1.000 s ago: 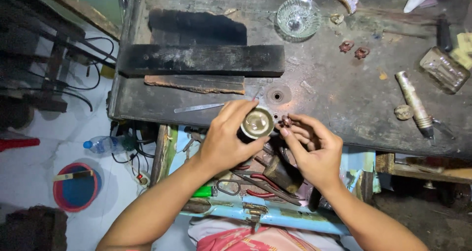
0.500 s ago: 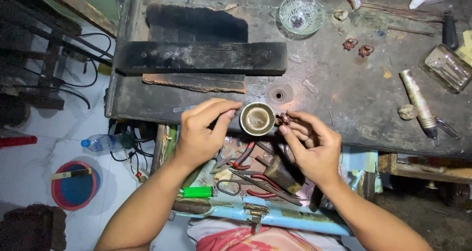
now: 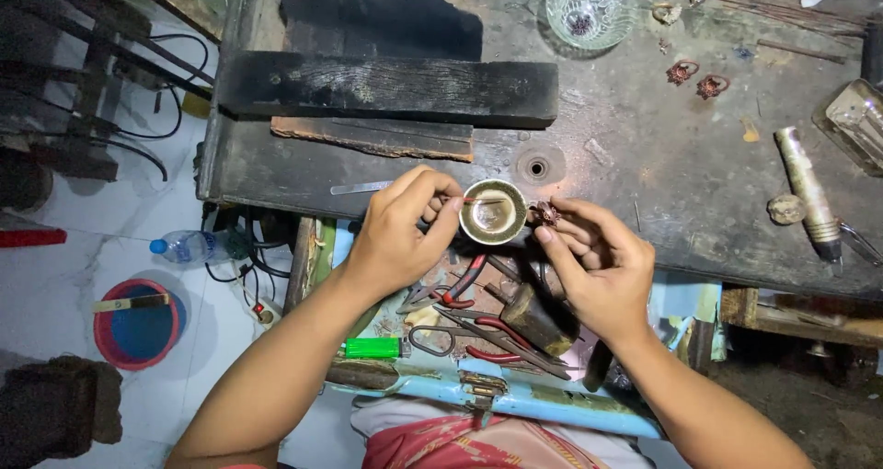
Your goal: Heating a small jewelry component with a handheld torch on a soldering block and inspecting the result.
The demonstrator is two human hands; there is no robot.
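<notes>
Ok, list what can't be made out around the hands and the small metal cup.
Head view only:
- Thin tool in left hand: fingers cover most of it.
- Small reddish piece at right hand: too small to identify.
- Metal cup: contents lost in glare.
- Glass container: cut by right edge.

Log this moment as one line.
left hand: thin stick in small metal bowl | right hand: pinching small reddish piece | workbench

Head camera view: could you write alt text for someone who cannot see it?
Two hands work at a dark bench's edge: the left hand dips a thin stick into a small brass cup, the right hand pinches a tiny reddish piece beside it.
</notes>
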